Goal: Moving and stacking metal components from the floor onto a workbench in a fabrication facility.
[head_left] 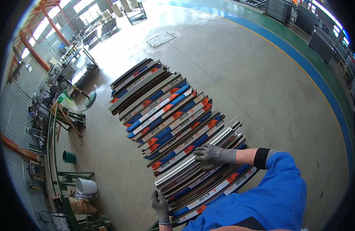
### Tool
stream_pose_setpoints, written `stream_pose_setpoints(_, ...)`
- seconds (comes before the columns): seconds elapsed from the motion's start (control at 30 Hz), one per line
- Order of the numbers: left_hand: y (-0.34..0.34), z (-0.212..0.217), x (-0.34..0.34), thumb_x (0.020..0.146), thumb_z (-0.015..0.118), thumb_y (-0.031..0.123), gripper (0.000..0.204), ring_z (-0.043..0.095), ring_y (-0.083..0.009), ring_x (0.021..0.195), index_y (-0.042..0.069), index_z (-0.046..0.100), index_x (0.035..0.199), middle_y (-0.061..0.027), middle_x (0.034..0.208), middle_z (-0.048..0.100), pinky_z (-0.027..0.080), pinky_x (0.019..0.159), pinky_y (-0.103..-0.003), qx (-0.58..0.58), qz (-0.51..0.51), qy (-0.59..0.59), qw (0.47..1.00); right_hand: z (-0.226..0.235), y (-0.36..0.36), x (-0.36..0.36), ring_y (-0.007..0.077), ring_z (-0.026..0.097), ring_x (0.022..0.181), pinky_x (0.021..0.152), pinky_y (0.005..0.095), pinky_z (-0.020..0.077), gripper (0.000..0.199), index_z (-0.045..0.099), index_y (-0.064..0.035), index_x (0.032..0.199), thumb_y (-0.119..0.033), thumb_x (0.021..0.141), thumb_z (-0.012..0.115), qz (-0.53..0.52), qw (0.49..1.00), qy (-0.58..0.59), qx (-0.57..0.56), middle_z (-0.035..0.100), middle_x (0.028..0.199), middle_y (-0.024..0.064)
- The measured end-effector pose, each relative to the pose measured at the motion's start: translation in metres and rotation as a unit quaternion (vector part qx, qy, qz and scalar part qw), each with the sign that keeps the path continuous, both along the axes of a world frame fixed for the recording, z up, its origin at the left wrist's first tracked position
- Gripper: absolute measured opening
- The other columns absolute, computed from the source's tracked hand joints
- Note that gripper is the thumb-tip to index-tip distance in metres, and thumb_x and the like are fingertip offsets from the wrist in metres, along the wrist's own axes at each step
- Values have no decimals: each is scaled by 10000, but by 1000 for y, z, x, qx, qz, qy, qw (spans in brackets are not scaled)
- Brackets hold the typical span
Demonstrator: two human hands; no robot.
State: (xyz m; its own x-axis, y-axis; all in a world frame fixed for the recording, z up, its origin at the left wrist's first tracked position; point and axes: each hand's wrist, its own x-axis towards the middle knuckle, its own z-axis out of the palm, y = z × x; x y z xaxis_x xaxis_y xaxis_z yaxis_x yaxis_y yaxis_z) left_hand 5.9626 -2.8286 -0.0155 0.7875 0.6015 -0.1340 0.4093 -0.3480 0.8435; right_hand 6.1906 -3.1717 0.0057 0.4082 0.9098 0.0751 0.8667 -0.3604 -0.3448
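In front of me lies a long row of metal profiles [167, 129], side by side, many with white, blue and orange printed film on them. Nearer to me is a bare, shiny silver metal profile [181, 170] among the wrapped ones. My right hand [215, 155], in a grey glove, lies across this profile right of its middle, fingers curled over its far side and thumb on the near side. My left hand [161, 207], also gloved in grey, is at the profile's left end with its fingers bent against it. The undersides of the profiles are hidden.
At left stand a green metal frame [54, 154], a green bucket [69, 157] and a white bucket [86, 186]. A round-based stand [91, 99] is farther back. Blue and green floor lanes [300, 54] curve along the right, with stacked metal racks [322, 46] beyond.
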Motion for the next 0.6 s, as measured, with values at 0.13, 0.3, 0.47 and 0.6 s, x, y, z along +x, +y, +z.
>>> stream_pose_setpoints(0.13,-7,14,-3,993,618,244,399,659,-220,1044,-53,599,1258,-179,1151,688,510,911,-325,-2,-7,1,1000,-1,0,-2,372,456,1351,1096,533,384,590,563,-64,1281,-443,850,699,-5,1000,5,11,499,1430,195)
stream_pose_setpoints(0.3,-9,12,-15,1005,585,210,392,639,-239,1091,-72,573,1276,-200,1199,663,499,938,-341,8,-15,-15,1000,-2,0,-5,375,489,1325,1079,515,416,449,598,-56,1199,-356,876,683,-25,1000,-5,18,534,1391,197)
stream_pose_setpoints(0.47,-18,27,-32,1008,564,193,423,628,-274,1125,-84,516,1325,-233,1238,631,479,967,-348,-6,-11,0,1000,0,17,-10,348,505,1318,1068,480,427,364,653,-31,1138,-317,913,644,-13,999,-10,47,571,1358,195)
stream_pose_setpoints(0.6,-22,28,-42,1001,567,183,419,620,-278,1142,-82,522,1324,-227,1248,630,475,980,-357,17,-21,-6,1000,0,23,-16,353,517,1304,1084,472,433,333,660,-16,1073,-276,866,687,-12,995,5,95,587,1325,189)
